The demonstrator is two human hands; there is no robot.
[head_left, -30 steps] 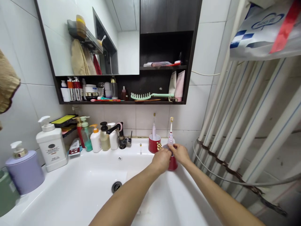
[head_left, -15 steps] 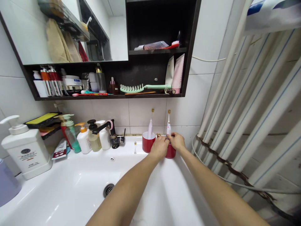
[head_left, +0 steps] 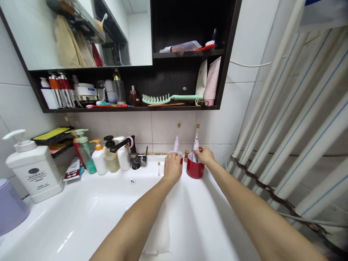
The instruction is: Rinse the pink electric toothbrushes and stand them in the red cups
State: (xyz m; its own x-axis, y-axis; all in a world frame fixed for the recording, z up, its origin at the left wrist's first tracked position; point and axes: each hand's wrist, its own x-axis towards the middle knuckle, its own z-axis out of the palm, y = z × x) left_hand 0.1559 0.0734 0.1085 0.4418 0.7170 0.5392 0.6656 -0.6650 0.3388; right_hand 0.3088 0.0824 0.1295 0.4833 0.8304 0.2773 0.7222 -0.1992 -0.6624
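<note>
In the head view, two red cups stand side by side on the sink's back corner, each holding one electric toothbrush upright: left toothbrush (head_left: 176, 143) in the left cup (head_left: 182, 159), right toothbrush (head_left: 196, 143) in the right cup (head_left: 195, 170). The right hand (head_left: 206, 156) pinches the right toothbrush's handle narrowly between its fingertips, just above that cup's rim. The left hand (head_left: 173, 167) covers the left cup's front, fingers at its rim, though whether they grip it I cannot tell.
</note>
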